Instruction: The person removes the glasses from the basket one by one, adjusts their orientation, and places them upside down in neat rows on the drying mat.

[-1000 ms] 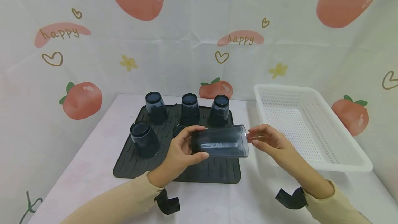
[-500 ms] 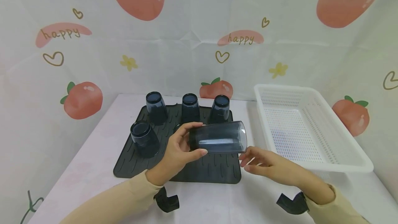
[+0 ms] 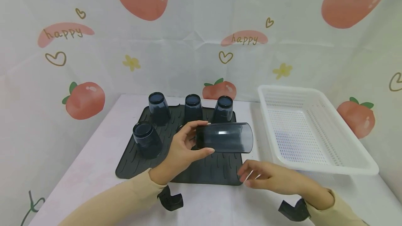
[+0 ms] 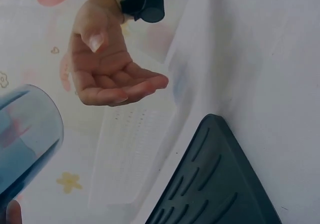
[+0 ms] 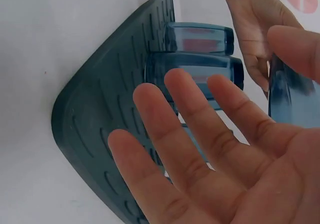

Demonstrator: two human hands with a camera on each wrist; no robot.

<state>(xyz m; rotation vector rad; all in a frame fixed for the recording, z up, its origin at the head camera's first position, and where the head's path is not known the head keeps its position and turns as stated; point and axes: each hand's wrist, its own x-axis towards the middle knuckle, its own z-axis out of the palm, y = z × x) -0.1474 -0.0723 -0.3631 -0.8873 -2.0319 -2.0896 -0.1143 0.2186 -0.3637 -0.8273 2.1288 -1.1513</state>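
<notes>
My left hand [image 3: 185, 145] grips a bluish-grey clear drinking glass [image 3: 226, 137] by its dark base end. The glass lies sideways in the air over the drying mat [image 3: 216, 170], its mouth pointing right. Below and right of that mouth, my right hand [image 3: 270, 177] hangs relaxed beside the mat's near right corner, holding nothing. In the right wrist view the fingers [image 5: 155, 114] of the right hand are spread and loosely bent. The left wrist view catches the glass [image 4: 30, 134] at its left edge, with a fingertip of the left hand [image 4: 14, 213] beneath.
Several matching glasses stand upside down on the mat: one front left [image 3: 147, 140], others along the back, such as the back left glass [image 3: 159, 109]. Another glass is mostly hidden behind my left hand. A white perforated basket [image 3: 348, 170] stands on the right.
My right hand has come away from the mouth of the glass and dropped toward the table. The left hand still holds the glass, which has turned slightly and shifted a little.
</notes>
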